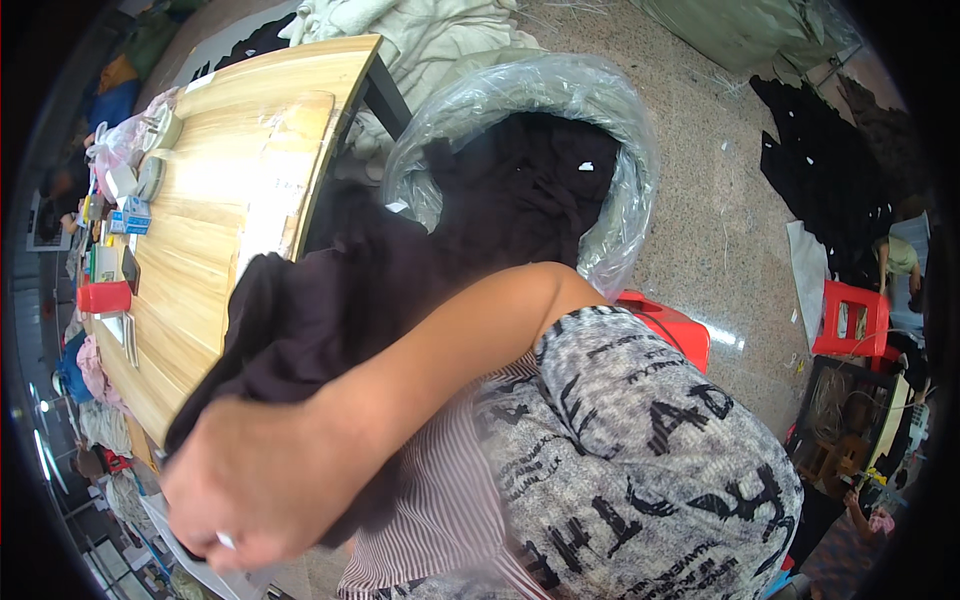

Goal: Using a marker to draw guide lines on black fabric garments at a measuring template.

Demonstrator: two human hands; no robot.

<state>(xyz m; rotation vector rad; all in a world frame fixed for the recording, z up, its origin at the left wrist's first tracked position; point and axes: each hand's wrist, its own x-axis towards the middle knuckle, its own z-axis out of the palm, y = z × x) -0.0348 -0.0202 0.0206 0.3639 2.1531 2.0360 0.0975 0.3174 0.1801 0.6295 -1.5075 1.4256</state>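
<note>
My right hand (250, 485) is in the lower left, fingers curled around a bunch of a dark brown garment (330, 300). The forearm crosses the middle of the picture from my grey patterned sleeve (640, 450). The garment drapes over the near edge of a wooden table (200, 230) and runs back toward a clear plastic bag (620, 130) stuffed with more dark cloth (530, 190). A ring shows on one finger. My left hand is out of sight.
The table's left side holds a red box (104, 297) and small packets. Pale cloth (420, 30) is heaped behind the table. A red stool (675, 325) stands by the bag, another red stool (850, 318) at right near dark garments (820, 170) on the speckled floor.
</note>
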